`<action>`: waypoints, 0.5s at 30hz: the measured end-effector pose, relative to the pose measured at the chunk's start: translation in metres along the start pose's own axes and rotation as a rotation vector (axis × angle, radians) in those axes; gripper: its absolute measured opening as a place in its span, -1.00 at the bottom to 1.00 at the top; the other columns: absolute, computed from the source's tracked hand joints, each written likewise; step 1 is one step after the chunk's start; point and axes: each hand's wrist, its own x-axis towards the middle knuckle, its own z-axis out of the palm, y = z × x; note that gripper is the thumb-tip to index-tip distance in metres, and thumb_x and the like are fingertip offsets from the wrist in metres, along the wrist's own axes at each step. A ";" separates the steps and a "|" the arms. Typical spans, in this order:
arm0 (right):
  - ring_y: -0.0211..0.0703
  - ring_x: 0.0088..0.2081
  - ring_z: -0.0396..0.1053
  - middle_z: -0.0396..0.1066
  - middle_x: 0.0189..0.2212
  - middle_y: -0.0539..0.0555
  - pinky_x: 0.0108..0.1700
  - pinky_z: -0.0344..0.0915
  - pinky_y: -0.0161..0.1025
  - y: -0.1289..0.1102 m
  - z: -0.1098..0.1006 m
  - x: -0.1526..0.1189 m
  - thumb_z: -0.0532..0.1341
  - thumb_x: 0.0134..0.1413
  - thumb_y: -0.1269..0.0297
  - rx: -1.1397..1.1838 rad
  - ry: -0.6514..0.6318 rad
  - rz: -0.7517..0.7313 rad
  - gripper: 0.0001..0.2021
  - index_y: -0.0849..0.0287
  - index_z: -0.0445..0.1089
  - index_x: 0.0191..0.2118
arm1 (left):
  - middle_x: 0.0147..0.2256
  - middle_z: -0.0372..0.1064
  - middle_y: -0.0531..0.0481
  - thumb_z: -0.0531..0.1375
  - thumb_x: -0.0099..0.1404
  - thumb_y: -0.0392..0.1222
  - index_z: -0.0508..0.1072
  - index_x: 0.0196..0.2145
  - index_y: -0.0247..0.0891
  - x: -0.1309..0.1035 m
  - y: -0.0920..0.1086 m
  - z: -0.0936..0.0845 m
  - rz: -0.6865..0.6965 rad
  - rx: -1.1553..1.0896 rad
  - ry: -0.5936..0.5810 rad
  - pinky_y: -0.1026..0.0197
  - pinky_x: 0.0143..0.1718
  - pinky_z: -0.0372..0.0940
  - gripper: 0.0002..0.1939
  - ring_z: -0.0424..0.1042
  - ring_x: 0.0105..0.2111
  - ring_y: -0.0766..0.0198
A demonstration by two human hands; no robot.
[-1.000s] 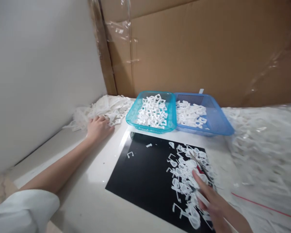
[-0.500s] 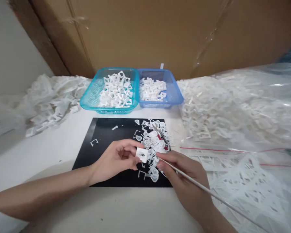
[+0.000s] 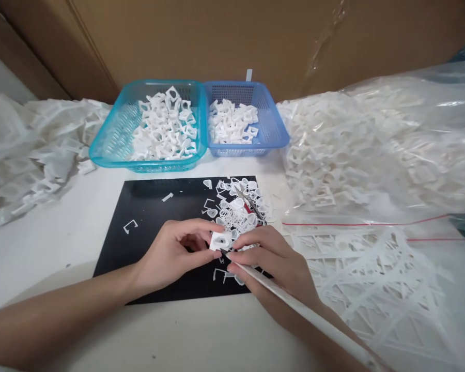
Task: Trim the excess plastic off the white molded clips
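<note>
Right hand grips long pale tool, dark tip at near edge of white part. Left hand pinches this part over black mat. Present step seems edge work; next move calls for steady pinch. Farther: loose scraps, turquoise basket, blue basket.

The part you hold looks like matt white plastic; your tool has a smooth shaft. Before you, the scraps look like thin, translucent plastic, and the mat is smooth with a faint sheen. Your teal basket and blue basket are glossy plastic, the bag shiny, wrinkled film, the wall matt cardboard.
</note>
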 end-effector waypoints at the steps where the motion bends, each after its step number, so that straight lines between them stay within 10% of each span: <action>1: -0.21 -0.29 0.40 0.48 -0.31 0.06 -0.23 0.39 -0.19 0.000 0.000 0.000 0.26 0.10 0.48 -0.005 -0.006 -0.001 -0.91 0.14 0.43 -0.34 | -0.47 0.46 0.08 0.33 0.16 -0.32 0.54 -0.14 -0.21 0.000 0.000 0.000 0.013 0.019 0.006 0.36 -0.48 0.33 -0.73 0.38 -0.54 0.41; 15: -0.23 -0.34 0.39 0.45 -0.37 0.01 -0.30 0.39 -0.25 -0.001 0.007 -0.003 0.22 0.11 0.50 -0.084 -0.004 -0.014 -0.87 0.10 0.42 -0.35 | -0.52 0.52 0.05 0.33 0.15 -0.31 0.61 -0.21 -0.24 -0.003 0.003 0.005 0.055 0.153 0.045 0.40 -0.60 0.29 -0.80 0.39 -0.61 0.41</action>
